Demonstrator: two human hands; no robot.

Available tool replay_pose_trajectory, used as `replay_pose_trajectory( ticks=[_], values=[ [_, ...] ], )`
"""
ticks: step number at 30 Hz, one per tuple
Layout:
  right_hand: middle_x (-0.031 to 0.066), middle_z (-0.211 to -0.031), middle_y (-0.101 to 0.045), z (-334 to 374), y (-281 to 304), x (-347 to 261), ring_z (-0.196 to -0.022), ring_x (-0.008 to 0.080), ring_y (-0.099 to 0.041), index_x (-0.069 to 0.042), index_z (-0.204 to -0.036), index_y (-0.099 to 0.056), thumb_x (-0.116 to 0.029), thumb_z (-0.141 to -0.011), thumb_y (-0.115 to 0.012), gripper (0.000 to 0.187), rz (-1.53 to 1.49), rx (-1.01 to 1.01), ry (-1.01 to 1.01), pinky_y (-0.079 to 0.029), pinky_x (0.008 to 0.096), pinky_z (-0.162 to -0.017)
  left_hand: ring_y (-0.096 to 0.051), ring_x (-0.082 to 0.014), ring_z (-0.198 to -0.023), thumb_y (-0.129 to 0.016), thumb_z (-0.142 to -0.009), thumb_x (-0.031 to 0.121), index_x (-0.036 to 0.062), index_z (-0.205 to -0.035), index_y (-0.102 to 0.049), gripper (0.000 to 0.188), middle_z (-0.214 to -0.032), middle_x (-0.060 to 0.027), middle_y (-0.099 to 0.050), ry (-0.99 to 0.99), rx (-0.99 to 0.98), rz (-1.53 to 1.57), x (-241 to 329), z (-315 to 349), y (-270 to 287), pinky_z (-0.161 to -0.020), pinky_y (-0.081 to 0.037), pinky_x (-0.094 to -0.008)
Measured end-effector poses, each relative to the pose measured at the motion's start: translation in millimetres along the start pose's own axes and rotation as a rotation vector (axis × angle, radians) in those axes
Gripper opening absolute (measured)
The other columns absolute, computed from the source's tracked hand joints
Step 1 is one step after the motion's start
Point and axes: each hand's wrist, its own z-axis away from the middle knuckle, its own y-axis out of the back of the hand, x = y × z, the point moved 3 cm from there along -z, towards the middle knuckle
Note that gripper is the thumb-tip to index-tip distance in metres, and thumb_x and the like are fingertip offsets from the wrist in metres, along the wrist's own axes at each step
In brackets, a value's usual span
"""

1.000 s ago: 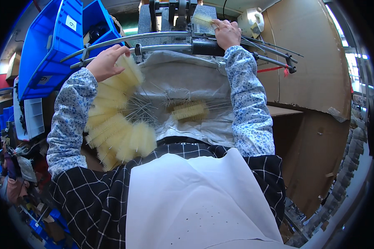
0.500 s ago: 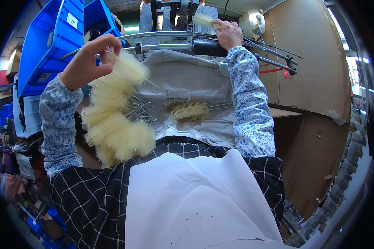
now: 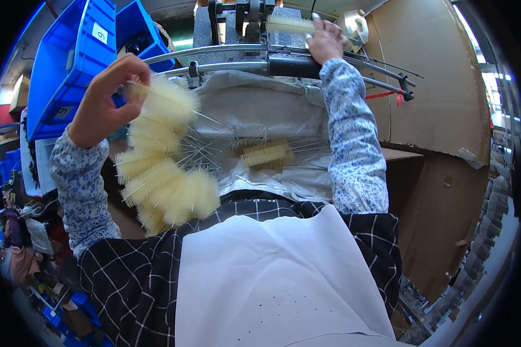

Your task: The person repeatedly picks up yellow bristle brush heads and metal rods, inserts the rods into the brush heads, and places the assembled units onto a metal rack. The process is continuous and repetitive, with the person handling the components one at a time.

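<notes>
My left hand (image 3: 107, 101) is closed at the tip of a pale yellow bottle brush (image 3: 171, 99), its wire stem pointing right and down. Just below it, a fanned pile of similar bottle brushes (image 3: 156, 179) lies with the stems toward the middle. Up at the machine (image 3: 241, 23), my right hand (image 3: 326, 44) has its fingers closed around the right end of another yellow brush (image 3: 288, 24), which lies level. Those fingers partly hide that brush's end and stem.
Metal rails (image 3: 226, 50) with a black sleeve (image 3: 295, 66) cross in front of the machine. A whitish sheet (image 3: 255, 107) carries a few separate brushes (image 3: 266, 154). Blue bins (image 3: 69, 69) stand at left, cardboard (image 3: 428, 87) at right. A white container (image 3: 354, 26) sits behind my right hand.
My right hand has shifted right along the machine, and more of its brush shows, now sharper. My left hand has moved slightly left and down with its brush.
</notes>
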Motion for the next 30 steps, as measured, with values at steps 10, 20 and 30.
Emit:
replay_pose_trajectory(
  ticks=[10, 20, 30],
  values=[
    [0.0047, -0.108, -0.054, 12, 2, 18, -0.102, 0.0233, -0.049, -0.014, -0.110, -0.054, -0.019, -0.074, -0.054, 0.037, -0.205, 0.010, -0.101, -0.035, 0.0424, -0.086, -0.043, -0.0113, -0.082, -0.050, -0.065, -0.003, 0.0036, -0.088, -0.046, 0.024, -0.085, -0.0029, -0.043, 0.028, 0.109, 0.145, 6, 23, 18, -0.078, -0.035, -0.0235],
    [0.0056, -0.101, -0.056, 13, 10, -68, -0.100, 0.0223, -0.050, -0.010, -0.098, -0.058, -0.016, -0.074, -0.052, 0.026, -0.127, -0.042, -0.094, -0.037, 0.0420, -0.082, -0.044, -0.0122, -0.082, -0.050, -0.066, -0.003, 0.0042, -0.087, -0.047, 0.023, -0.084, -0.0033, -0.044, -0.004, 0.138, 0.115, 11, 24, 23, -0.079, -0.036, -0.0251],
    [0.0053, -0.103, -0.055, 12, 3, -120, -0.099, 0.0208, -0.051, -0.009, -0.103, -0.055, -0.015, -0.081, -0.045, 0.025, -0.166, -0.062, -0.053, -0.037, 0.0419, -0.081, -0.044, -0.0120, -0.082, -0.051, -0.066, -0.004, 0.0036, -0.087, -0.047, 0.023, -0.084, -0.0033, -0.044, 0.010, 0.084, 0.114, 12, 14, 10, -0.080, -0.035, -0.0247]
  ],
)
